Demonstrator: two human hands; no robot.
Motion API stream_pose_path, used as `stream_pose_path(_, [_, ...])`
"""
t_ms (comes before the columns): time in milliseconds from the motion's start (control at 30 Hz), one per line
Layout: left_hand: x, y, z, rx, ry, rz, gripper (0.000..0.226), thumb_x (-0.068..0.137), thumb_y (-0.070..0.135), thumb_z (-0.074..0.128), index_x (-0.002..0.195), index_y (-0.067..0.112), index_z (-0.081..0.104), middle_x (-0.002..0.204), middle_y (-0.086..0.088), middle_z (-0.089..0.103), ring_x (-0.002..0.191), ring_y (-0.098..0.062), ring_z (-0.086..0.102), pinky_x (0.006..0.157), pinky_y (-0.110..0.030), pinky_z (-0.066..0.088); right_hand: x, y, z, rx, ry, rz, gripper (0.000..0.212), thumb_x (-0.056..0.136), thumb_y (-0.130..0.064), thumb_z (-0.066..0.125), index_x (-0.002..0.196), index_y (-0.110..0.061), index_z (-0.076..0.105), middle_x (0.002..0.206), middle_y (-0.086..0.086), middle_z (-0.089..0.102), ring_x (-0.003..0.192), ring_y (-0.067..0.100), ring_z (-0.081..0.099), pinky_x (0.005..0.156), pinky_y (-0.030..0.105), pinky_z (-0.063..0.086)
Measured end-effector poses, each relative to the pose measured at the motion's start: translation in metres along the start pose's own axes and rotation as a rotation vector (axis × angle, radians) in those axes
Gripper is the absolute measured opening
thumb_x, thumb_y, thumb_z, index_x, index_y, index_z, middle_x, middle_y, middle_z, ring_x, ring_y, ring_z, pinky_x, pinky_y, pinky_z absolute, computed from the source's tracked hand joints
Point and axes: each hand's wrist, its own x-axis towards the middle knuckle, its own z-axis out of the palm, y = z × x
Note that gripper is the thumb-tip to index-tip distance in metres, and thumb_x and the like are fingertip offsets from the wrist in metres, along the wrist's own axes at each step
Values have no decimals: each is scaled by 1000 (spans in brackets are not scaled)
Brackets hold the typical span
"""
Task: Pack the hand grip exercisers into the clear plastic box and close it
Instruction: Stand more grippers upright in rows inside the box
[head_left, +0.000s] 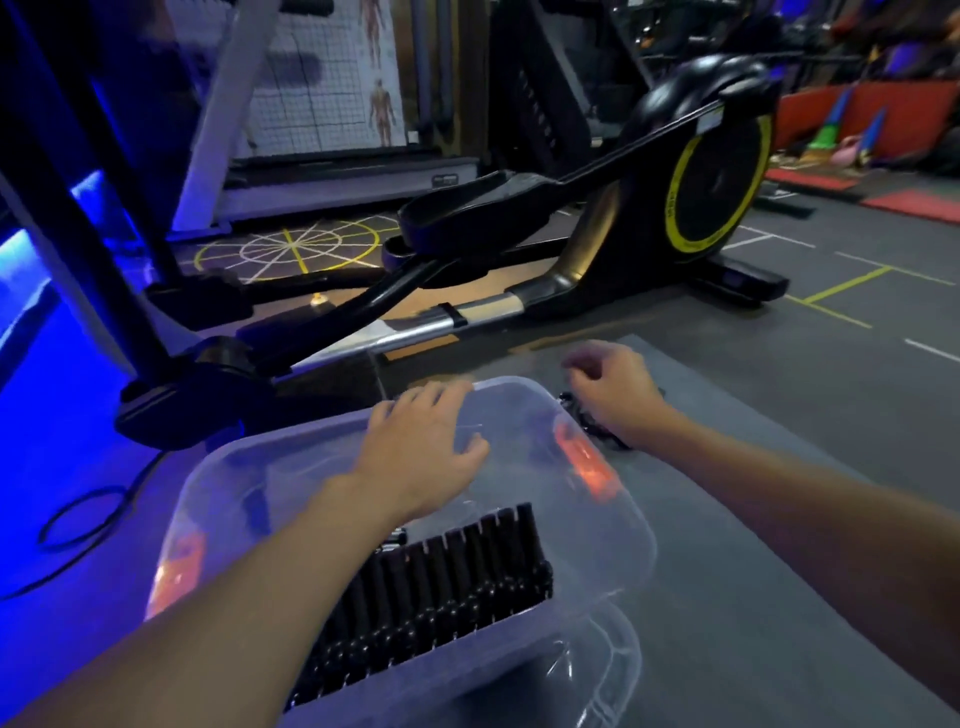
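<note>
A row of grips (447, 587) stands packed in the box (643, 543), and loose grips (592, 422) lie just right of it. They look stiff, springy and light, best taken by 1 handle. The left hand (421, 447) rests spread on the box's far rim. The right hand (613, 395) curls over the loose grips, blurred, so I cannot tell if it holds any.

Two bare arms are in view, each seen from forearm to hand. The left forearm (270, 571) comes in from seven o'clock and ends in the left hand (415, 447). The right forearm (779, 499) comes in from four o'clock and ends in the right hand (613, 395). Wrists and fingers (441, 392) are bare, and the right hand's fingers are blurred.
</note>
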Motion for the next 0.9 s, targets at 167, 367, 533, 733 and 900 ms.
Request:
stream_pose_path(167, [26, 47, 22, -6, -73, 111, 54, 94, 51, 43, 143, 28, 38, 149, 10, 37, 138, -15, 32, 110, -41, 27, 9, 99, -27, -124, 2, 236, 14, 81, -5, 62, 74, -15, 70, 67, 5, 61, 70, 21, 57, 64, 26, 40])
stream_pose_path(367, [49, 71, 54, -37, -168, 113, 73, 80, 71, 34, 142, 33, 38, 159, 9, 23, 147, -10, 14, 114, -43, 21, 15, 160, -1, -54, -18, 328, 8, 80, -9, 66, 83, -3, 69, 78, 12, 69, 77, 28, 63, 72, 35, 48])
stream_pose_path(533, [53, 68, 70, -27, -168, 105, 86, 72, 81, 29, 146, 38, 30, 160, 14, 14, 146, -5, 9, 114, -37, 17, 20, 175, 57, 111, -114, 389, 25, 79, -18, 75, 99, -13, 61, 73, 1, 62, 67, 15, 55, 57, 22, 42])
stream_pose_path(733, [52, 64, 74, -65, -165, 99, 89, 67, 86, 25, 144, 43, 29, 157, 23, 9, 142, -3, 20, 112, -37, 22, 19, 184, 98, 315, 13, 520, 39, 78, -19, 78, 110, -16, 56, 85, -6, 63, 74, 12, 60, 71, 27, 48])
stream_pose_path(900, [53, 64, 76, -85, -175, 103, 86, 67, 86, 25, 143, 45, 28, 155, 26, 6, 138, -5, 26, 112, -36, 24, 23, 183, 110, 388, 74, 562, 38, 77, -9, 77, 109, -13, 58, 84, -5, 65, 76, 14, 61, 75, 33, 53])
